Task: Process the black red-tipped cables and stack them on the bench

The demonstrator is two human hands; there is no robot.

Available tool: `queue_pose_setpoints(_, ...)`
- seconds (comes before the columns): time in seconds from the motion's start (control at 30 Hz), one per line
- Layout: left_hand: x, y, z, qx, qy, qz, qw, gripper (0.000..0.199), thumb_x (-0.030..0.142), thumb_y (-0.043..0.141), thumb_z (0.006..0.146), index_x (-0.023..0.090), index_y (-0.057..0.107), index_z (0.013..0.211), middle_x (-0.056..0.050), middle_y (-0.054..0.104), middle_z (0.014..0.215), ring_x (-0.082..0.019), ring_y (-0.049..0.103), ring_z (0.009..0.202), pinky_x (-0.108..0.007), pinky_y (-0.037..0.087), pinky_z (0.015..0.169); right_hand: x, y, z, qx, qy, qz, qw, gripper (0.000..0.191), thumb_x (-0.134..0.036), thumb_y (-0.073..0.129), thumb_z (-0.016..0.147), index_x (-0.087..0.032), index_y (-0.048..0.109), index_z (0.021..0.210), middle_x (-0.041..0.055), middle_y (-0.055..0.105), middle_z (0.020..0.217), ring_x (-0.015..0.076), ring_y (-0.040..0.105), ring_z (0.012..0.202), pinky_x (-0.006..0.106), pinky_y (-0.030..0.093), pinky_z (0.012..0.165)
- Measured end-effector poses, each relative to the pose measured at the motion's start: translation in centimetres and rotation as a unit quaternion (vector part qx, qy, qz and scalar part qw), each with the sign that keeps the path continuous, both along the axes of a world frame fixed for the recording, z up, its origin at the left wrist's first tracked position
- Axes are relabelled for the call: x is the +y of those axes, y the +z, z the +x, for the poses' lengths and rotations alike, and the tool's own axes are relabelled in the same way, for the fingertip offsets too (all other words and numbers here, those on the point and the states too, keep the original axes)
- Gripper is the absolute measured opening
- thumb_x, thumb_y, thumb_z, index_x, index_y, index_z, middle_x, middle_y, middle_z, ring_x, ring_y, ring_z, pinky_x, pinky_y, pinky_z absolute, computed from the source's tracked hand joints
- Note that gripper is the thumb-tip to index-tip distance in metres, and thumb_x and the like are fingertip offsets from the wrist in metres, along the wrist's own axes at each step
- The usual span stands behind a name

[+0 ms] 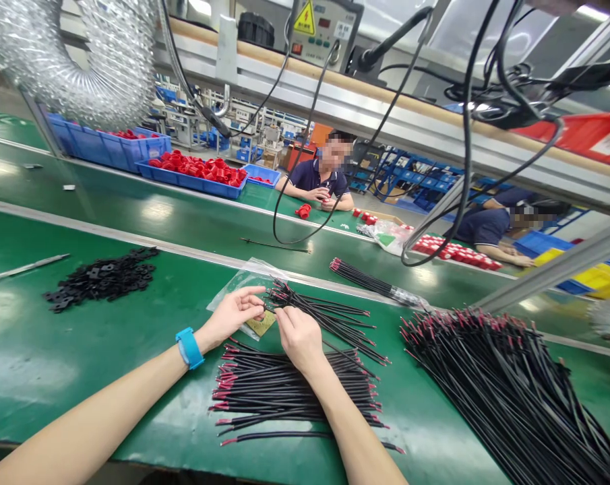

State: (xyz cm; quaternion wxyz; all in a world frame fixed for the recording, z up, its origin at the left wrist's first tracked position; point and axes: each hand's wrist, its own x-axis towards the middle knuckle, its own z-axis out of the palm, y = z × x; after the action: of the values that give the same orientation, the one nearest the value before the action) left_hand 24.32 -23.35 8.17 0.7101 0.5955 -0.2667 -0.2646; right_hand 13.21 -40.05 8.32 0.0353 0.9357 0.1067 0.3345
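Observation:
My left hand [234,314], with a blue band [189,348] on its wrist, pinches a small dark piece too small to name between thumb and forefinger. Right beside it, my right hand [300,337] grips the end of a black cable, whose other end trails out to the right beneath the hand. Behind both hands lies a loose bunch of black cables [335,313] with red tips. Under my right forearm a row of similar short cables [269,387] is spread out. A clear plastic bag [258,329] with a yellowish patch lies partly hidden below my hands.
Black flat parts [105,277] are heaped at left, near a thin metal rod [24,268]. A large pile of long cables [507,391] covers the right side. Blue bins of red parts [203,168] stand behind. A hanging black cord [275,215] loops overhead. Two people work across the bench.

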Motion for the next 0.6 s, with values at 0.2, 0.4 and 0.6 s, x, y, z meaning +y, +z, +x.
queue_pose_setpoints(0.2, 0.2, 0.2, -0.4, -0.136, 0.018, 0.040, 0.990, 0.043, 0.031, 0.067, 0.080, 0.016, 0.061, 0.120, -0.009, 0.067, 0.097, -0.019, 0.063, 0.090, -0.033, 0.050, 0.087, 0.2, 0.4, -0.2, 0.073, -0.008, 0.132, 0.989, 0.024, -0.021, 0.043, 0.099, -0.017, 0.066, 0.093, 0.0041, 0.059, 0.080, 0.0123, 0.055, 0.068, 0.024, 0.037, 0.064)
queue_pose_setpoints(0.4, 0.6, 0.8, -1.0, -0.251, 0.013, 0.066, 0.966, 0.044, 0.026, 0.059, 0.086, 0.022, 0.058, 0.130, -0.005, 0.068, 0.099, -0.019, 0.062, 0.095, -0.035, 0.047, 0.094, 0.2, 1.1, -0.1, 0.184, 0.037, 0.376, 0.907, 0.028, -0.025, 0.047, 0.096, -0.018, 0.067, 0.077, 0.0000, 0.061, 0.072, 0.0107, 0.053, 0.063, 0.021, 0.036, 0.061)
queue_pose_setpoints(0.6, 0.6, 0.4, -1.8, -0.343, 0.004, 0.075, 0.937, 0.047, 0.023, 0.056, 0.089, 0.027, 0.053, 0.136, -0.005, 0.068, 0.107, -0.019, 0.062, 0.099, -0.034, 0.047, 0.095, 0.0, 0.5, 0.1, 0.242, 0.054, 0.469, 0.848, 0.031, -0.029, 0.048, 0.092, -0.015, 0.068, 0.073, -0.0008, 0.060, 0.063, 0.0108, 0.045, 0.054, 0.022, 0.033, 0.056)
